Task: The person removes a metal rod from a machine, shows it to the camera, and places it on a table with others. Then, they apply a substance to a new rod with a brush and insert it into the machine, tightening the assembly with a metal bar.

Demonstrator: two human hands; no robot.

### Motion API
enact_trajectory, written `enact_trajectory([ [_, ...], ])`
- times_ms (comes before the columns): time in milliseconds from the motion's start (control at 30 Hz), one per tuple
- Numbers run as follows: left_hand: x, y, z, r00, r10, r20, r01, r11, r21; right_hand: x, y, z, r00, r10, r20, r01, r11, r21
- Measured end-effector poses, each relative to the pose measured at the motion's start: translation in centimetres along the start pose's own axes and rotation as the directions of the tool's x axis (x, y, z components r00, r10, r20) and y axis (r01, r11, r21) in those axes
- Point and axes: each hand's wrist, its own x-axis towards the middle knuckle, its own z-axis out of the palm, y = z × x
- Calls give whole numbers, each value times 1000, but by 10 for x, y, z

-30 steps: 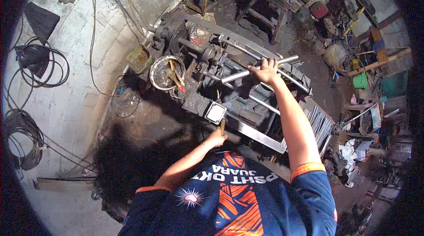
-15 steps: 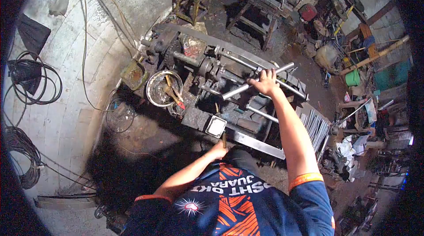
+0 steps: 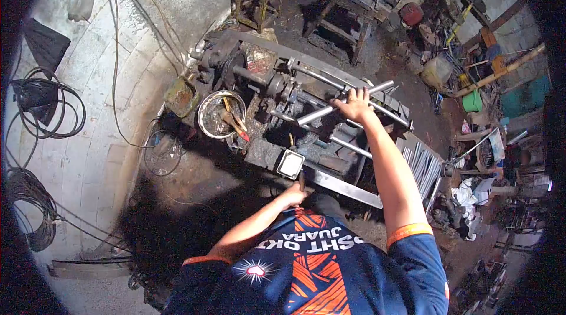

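My right hand [image 3: 355,104] rests over a bright round metal bar [image 3: 319,116], fingers curled on it. The bar lies slantwise across a greasy machine [image 3: 263,153], above its long steel rods [image 3: 350,145]. Close to my body, my left hand [image 3: 293,195] is closed around a short dark upright handle [image 3: 302,179] at the machine's near side. Just beyond that handle is a white-topped square box [image 3: 290,165]. The lower end of the handle is hidden by my fingers.
A round basin [image 3: 203,122] holding brushes sits at the machine's left. Several metal rods [image 3: 420,165] lie at its right end. Coiled cables [image 3: 29,206] hang along the left wall. A yellow stand [image 3: 262,5] and another machine bench [image 3: 342,26] stand behind.
The view has shifted slightly. Both hands keep their holds, and the metal bar under my right hand has tilted very slightly, its left end farther from me.
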Motion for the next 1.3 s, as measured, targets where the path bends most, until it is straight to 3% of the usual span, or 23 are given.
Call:
enact_trajectory([
  [33,-27,27,-2,998,60,-37,-60,998,-6,-1,-1,-1,1000,2,-1,-2,1000,-12],
  [267,-3,0,-4,999,31,39,-29,999,-31,3,4,2,1000,-15,2,15,1000,-6],
  [433,-7,4,0,998,11,-58,-13,1000,-24,5,2,2,1000,-13,3,13,1000,-20],
  [600,-10,4,-7,979,141,149,-126,987,-102,3,-2,2,1000,-22,-22,21,999,-47],
  [667,-10,-2,-1,986,116,118,-100,985,-138,-1,-1,4,997,-44,-60,42,999,-24],
  [733,-11,0,4,997,70,-41,-76,985,-157,0,1,2,995,-56,-84,55,998,-23],
  [867,-16,6,5,997,-77,-28,64,944,-322,8,10,-1,988,-152,-35,152,988,6],
  [900,-19,6,6,996,-84,18,84,896,-435,13,12,-2,988,-155,-15,155,988,-7],
  [1033,-19,4,11,980,-196,46,184,782,-595,39,22,-3,962,-254,97,258,965,-37],
  [1133,-21,-3,19,986,-168,17,130,691,-711,59,31,10,930,-355,99,361,931,-58],
  [1233,-20,0,23,974,-211,83,170,439,-882,40,24,-5,936,-333,113,340,939,-51],
  [1300,-28,23,32,956,-294,13,115,333,-936,22,22,-18,944,-312,110,315,949,-9],
])
